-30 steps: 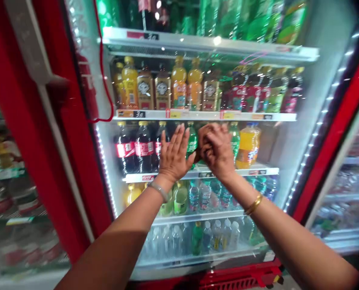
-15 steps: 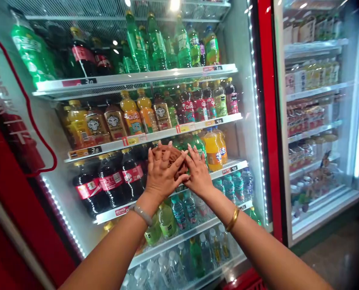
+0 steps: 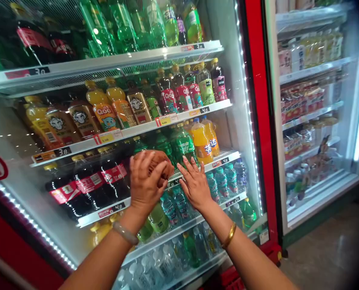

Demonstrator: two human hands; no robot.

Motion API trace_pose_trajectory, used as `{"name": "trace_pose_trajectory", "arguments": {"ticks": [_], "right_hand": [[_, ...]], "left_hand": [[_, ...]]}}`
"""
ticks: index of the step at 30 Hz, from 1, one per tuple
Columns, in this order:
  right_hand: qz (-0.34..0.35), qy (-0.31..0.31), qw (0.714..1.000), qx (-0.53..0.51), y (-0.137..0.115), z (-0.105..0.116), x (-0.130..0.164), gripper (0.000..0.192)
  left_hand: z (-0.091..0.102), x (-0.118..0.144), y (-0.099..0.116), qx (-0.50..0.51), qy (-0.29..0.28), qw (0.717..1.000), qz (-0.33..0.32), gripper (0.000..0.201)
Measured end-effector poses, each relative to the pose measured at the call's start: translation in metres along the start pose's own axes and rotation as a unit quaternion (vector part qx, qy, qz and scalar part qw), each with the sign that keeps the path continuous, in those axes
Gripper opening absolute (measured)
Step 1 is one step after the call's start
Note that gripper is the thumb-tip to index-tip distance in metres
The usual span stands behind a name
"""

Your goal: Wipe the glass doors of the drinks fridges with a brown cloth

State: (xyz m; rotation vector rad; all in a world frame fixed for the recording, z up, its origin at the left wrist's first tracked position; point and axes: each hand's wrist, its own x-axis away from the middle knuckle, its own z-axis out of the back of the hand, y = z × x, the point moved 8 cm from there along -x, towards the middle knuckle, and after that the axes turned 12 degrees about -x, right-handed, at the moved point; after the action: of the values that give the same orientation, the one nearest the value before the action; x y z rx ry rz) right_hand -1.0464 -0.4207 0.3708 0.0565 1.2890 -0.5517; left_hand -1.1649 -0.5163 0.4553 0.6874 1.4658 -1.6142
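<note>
Gripping a brown cloth [image 3: 155,161] in the left hand [image 3: 145,183], pressed vs the fridge's glass front at the cola shelf [image 3: 104,210], prob for wiping; right hand [image 3: 194,185] flat, fingers spread, bracing beside it.

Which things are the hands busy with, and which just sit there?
Busy with: left hand closed on a brown thing; right hand open by the shelf edge.
Just sitting: cola bottles, orange bottles, water bottles.
</note>
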Motion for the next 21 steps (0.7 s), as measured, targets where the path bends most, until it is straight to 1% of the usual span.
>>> {"name": "trace_pose_trajectory", "arguments": {"ticks": [1,3,4,5,6,8,9,10,11,12,13,14,15,16,17,19,21], "right_hand": [[0.000,0.000,1.000,0.002,0.003,-0.002,0.008,0.063],[0.002,-0.006,1.000,0.006,0.009,-0.009,0.028,0.064],[0.004,-0.012,1.000,0.007,0.011,-0.013,0.038,0.066],[0.004,-0.018,1.000,0.007,0.014,-0.017,0.048,0.067],[0.002,-0.021,1.000,0.007,0.015,-0.019,0.058,0.067],[-0.014,-0.019,1.000,0.002,0.018,-0.022,0.074,0.068],[-0.026,-0.015,1.000,-0.002,0.019,-0.023,0.081,0.069],[-0.037,-0.009,0.999,-0.007,0.019,-0.023,0.088,0.071],[-0.049,-0.003,0.999,-0.012,0.019,-0.024,0.094,0.072],[-0.059,0.003,0.998,-0.017,0.019,-0.025,0.101,0.074],[-0.067,0.008,0.997,-0.023,0.019,-0.027,0.107,0.077],[-0.072,0.011,0.997,-0.028,0.019,-0.029,0.113,0.080],[-0.072,0.012,0.997,-0.033,0.019,-0.031,0.119,0.083],[-0.069,0.012,0.997,-0.036,0.020,-0.033,0.125,0.085],[-0.063,0.009,0.997,-0.037,0.021,-0.035,0.130,0.086],[-0.057,-0.002,0.998,-0.030,0.024,-0.039,0.136,0.085],[-0.059,-0.010,0.998,-0.017,0.028,-0.042,0.139,0.083]], "left_hand": [[-0.002,0.015,0.013,0.010,-0.003,1.000,-0.007,0.044],[-0.006,0.048,0.048,0.053,-0.012,0.995,-0.082,0.038],[-0.009,0.059,0.057,0.058,-0.020,0.994,-0.090,0.037],[-0.012,0.066,0.062,0.067,-0.025,0.993,-0.091,0.036],[-0.013,0.068,0.063,0.078,-0.028,0.992,-0.093,0.037],[-0.014,0.058,0.054,0.083,-0.023,0.994,-0.068,0.042],[-0.015,0.050,0.045,0.069,-0.019,0.997,-0.025,0.045],[-0.013,0.043,0.035,0.054,-0.003,0.998,0.028,0.047],[-0.012,0.040,0.030,0.041,0.010,0.997,0.072,0.050],[-0.012,0.041,0.031,0.035,0.014,0.995,0.097,0.052],[-0.014,0.046,0.039,0.038,0.009,0.994,0.098,0.052],[-0.018,0.054,0.052,0.048,-0.004,0.996,0.077,0.049],[-0.023,0.066,0.070,0.072,-0.030,0.997,0.030,0.045],[-0.024,0.079,0.085,0.089,-0.035,0.995,-0.015,0.043],[-0.025,0.093,0.093,0.094,-0.037,0.994,-0.033,0.041],[-0.023,0.111,0.095,0.088,-0.027,0.995,-0.029,0.040],[-0.018,0.120,0.083,0.057,-0.001,0.998,0.028,0.044]]}}
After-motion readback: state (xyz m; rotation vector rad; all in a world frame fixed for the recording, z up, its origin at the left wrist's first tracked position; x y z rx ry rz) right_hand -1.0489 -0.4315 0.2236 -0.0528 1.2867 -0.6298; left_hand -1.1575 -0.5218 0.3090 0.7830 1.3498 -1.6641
